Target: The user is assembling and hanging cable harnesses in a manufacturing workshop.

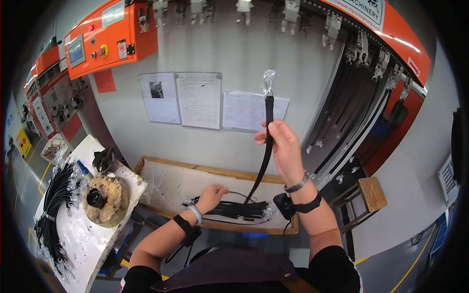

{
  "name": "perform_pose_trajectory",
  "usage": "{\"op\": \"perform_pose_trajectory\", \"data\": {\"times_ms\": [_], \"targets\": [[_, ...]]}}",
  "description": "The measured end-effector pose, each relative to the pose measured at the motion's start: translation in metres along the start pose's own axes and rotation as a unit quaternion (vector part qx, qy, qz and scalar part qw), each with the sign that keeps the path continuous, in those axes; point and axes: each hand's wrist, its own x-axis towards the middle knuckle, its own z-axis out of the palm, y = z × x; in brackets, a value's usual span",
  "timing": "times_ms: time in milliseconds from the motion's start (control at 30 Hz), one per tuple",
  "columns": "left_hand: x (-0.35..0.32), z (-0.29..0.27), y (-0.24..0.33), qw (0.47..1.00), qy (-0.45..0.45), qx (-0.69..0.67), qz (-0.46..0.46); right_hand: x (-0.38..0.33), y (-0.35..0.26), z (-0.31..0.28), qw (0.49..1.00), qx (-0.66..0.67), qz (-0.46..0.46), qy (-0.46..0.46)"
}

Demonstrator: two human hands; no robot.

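My right hand (283,146) is raised in front of the wall, thumb and fingers pinched round a black cable (266,156). Clear plastic wraps the cable's upper end (268,82), which points upward. Its lower length curves down to a pile of black cables (234,210) in a long wood-rimmed tray (215,168). Over the left part of that pile, my left hand (211,198) has its fingers drawn together. A thin dark cable loop passes close to the fingertips, but I cannot make out what they hold.
On the left, a white table (80,239) bears a bundle of black cables (49,224) and a crusty round block (105,200) with a black cup. Metal clamps (290,14) hang overhead from an orange machine; cables hang at right. A wooden stool (369,193) stands beside the tray.
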Motion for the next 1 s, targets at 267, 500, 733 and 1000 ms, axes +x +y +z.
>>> {"op": "perform_pose_trajectory", "data": {"times_ms": [267, 500, 733, 1000], "targets": [[0.072, -0.009, 0.212, 0.918, 0.061, -0.356, 0.163, -0.01, 0.005, -0.056, 0.998, -0.04, -0.049, 0.027], [0.113, 0.015, 0.25, 0.878, -0.067, -0.464, 0.097, -0.003, 0.009, -0.096, 0.989, -0.098, -0.086, 0.077], [0.138, 0.005, 0.271, 0.916, -0.008, -0.378, 0.137, 0.006, -0.006, -0.115, 0.972, -0.19, -0.102, 0.093], [0.176, -0.002, 0.311, 0.929, 0.04, -0.282, 0.238, 0.06, -0.153, -0.157, 0.814, -0.425, -0.357, 0.172]]}}
